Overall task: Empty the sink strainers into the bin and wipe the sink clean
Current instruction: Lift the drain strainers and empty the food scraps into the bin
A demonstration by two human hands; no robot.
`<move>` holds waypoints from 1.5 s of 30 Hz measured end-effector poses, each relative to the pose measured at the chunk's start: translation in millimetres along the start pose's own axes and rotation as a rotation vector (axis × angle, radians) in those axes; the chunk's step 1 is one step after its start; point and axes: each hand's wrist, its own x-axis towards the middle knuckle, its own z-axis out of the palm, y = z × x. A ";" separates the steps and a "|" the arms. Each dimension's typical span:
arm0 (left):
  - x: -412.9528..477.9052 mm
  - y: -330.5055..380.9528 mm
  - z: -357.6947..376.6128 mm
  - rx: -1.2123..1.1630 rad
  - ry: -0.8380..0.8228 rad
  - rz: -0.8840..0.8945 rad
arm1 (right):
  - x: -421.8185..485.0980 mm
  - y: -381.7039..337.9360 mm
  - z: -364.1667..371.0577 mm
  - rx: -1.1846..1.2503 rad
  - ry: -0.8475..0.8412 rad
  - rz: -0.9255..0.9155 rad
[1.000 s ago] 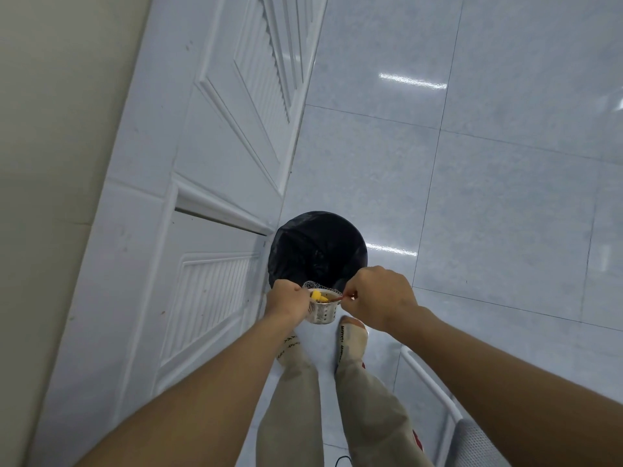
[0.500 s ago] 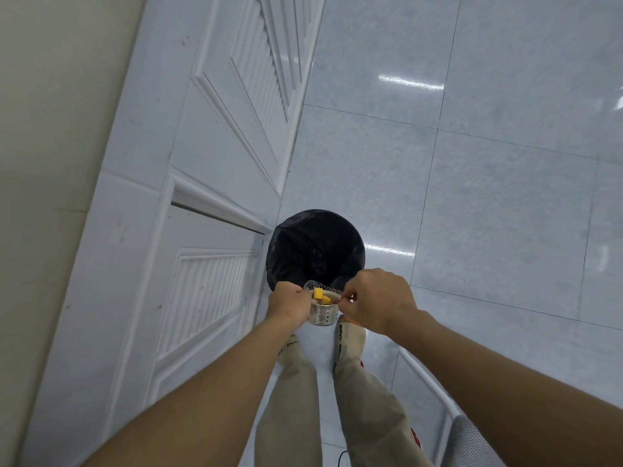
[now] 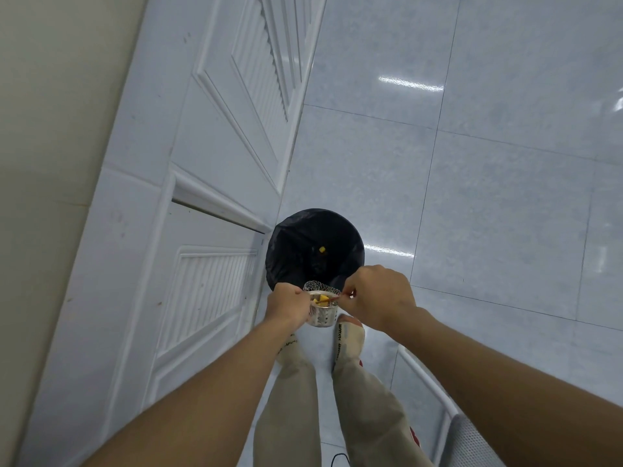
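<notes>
Left hand [image 3: 286,303] grips the strainer [image 3: 323,313], right hand [image 3: 374,298] pinches scraps [image 3: 322,299] — held at the bin [image 3: 313,247] edge, bits may fall on the floor [image 3: 472,197].

Shiny perforated metal strainer [image 3: 324,316], crinkled glossy black plastic liner in the bin [image 3: 286,261], polished pale floor tiles [image 3: 505,197], smooth white panelled door [image 3: 202,163], matt beige cloth trousers [image 3: 290,416]

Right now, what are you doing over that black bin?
A person stands over the black-lined bin. The left hand grips a metal sink strainer near its rim, with yellow scraps inside. The right hand pinches something thin and reddish at the strainer's edge. One yellow piece already lies in the bin.
</notes>
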 end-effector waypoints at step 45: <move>-2.2 -1.2 0.5 0.045 -0.010 0.015 | -3.1 6.1 22.0 -0.029 -0.008 0.045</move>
